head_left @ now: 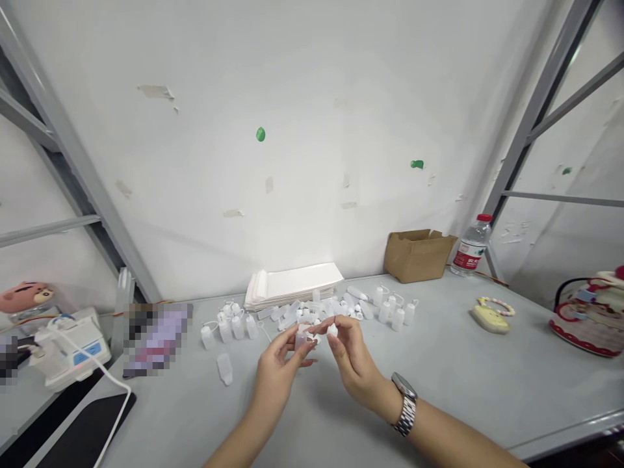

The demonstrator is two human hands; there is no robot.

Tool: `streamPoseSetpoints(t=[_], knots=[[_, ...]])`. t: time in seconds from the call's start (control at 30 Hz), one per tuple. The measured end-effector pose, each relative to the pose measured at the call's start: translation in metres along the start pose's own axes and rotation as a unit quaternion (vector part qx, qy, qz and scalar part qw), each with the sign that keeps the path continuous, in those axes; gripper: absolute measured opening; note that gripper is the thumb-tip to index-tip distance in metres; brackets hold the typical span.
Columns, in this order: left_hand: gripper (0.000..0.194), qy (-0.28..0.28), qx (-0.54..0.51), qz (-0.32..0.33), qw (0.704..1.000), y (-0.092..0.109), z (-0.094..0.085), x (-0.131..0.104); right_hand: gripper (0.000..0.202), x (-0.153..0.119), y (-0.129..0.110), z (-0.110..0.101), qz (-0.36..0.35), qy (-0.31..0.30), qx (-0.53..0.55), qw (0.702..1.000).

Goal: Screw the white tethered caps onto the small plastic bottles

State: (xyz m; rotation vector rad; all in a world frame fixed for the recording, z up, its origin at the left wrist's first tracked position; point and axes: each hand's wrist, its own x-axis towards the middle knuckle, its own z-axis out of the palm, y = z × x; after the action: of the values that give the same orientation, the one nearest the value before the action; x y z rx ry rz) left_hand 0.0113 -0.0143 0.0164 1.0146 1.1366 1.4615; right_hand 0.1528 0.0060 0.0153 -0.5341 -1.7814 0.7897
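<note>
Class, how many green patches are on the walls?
3. One green patch is left of centre, a second green patch right of centre, and a smaller green patch far right, beyond the metal frame, whose bars may hide others.

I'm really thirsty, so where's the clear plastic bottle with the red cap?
In the head view, the red-capped clear bottle stands toward the right, at the back of the grey table, just right of the brown cardboard box.
</note>
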Motion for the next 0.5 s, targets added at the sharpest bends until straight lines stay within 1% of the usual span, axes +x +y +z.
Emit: streamPoseSetpoints(t=[0.2, 0.5], knots=[[0.049, -0.007, 0.006, 0.005, 1.0, -0.0018, -0.0002, 0.0005, 0.014, 0.0001, 0.0, -0.0011, -0.006, -0.007, -0.018, 1.0], [0.04, 0.003, 0.001, 0.01, 1.0, -0.0014, 0.0006, 0.0, 0.014, -0.0009, 0.0022, -0.0011, -0.005, 0.006, -0.025, 1.0]])
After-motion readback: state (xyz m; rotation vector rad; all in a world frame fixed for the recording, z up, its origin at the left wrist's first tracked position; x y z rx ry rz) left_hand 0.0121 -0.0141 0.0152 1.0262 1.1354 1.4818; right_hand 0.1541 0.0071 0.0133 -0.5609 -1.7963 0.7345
